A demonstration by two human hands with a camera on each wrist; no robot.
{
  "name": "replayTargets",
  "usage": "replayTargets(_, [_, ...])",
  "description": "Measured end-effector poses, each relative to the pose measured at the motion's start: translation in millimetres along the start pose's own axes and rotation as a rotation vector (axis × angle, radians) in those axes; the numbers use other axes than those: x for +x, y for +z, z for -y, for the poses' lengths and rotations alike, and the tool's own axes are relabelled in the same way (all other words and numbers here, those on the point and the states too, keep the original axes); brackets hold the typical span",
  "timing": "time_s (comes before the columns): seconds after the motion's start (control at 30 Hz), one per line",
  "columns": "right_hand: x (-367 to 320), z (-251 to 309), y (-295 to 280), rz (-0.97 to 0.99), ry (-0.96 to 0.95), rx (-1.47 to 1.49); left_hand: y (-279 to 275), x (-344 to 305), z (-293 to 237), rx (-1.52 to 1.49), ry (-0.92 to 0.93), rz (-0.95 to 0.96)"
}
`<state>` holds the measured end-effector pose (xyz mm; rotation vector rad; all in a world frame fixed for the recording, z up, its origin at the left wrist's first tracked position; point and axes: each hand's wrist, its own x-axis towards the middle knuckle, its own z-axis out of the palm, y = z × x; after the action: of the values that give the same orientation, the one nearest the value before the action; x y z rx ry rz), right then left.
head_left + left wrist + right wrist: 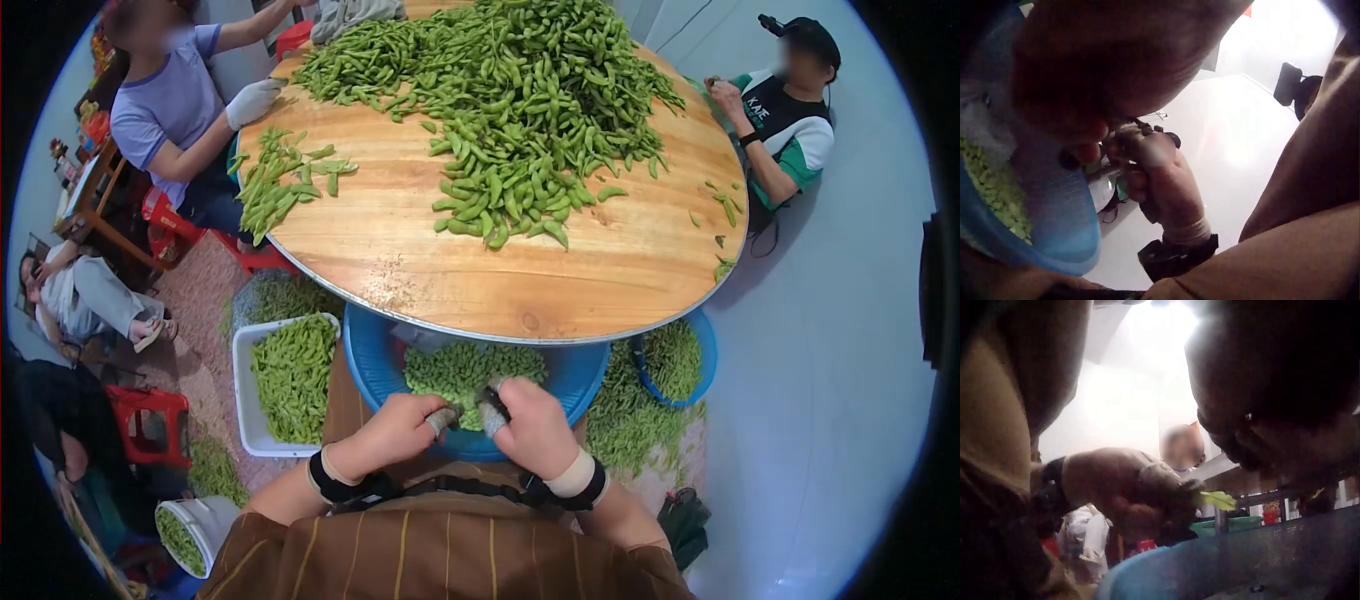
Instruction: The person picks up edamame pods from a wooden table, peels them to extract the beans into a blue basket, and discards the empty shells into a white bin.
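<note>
Both hands are close together over a blue basin point(372, 362) that holds shelled green soybeans point(470, 368). My left hand point(402, 428) has its fingers curled and grey wrapping on the thumb. In the right wrist view, a green soybean pod point(1219, 500) sticks out from the left fingertips, just above the basin rim. My right hand point(538, 428) faces it from the right, fingers bent and thumb also wrapped in grey. Nothing shows between the right hand's fingers in the left wrist view, where the hand is dark and partly blurred.
A round wooden table point(400, 250) bears a big heap of pods point(530, 90) just ahead. A white tub point(290, 385) of pods stands left, a smaller blue basin point(705, 350) right. Pods and husks litter the floor. Other people sit around the table.
</note>
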<state>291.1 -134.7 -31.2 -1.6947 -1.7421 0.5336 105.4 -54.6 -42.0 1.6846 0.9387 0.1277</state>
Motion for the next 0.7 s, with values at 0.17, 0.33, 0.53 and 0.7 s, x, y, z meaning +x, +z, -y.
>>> replayTargets(0.17, [1.1,-5.8,13.2,0.112,0.030,0.280,2.4,0.1,4.4,0.222,0.380,0.039])
replayTargets(0.33, [8.8,-8.9,-5.3,0.542,0.507,0.930,-14.9,-7.2,-16.7,-0.159,0.196,0.398])
replayTargets(0.53, [17.2,-6.4,-21.2,0.508,0.461,0.659,-32.3,-11.7,3.2,-0.328,0.188,0.271])
replayTargets(0.7, [50.3,1.0,-80.1,0.249,0.241,0.187,-72.2,-42.1,38.7,0.458,0.109,-0.257])
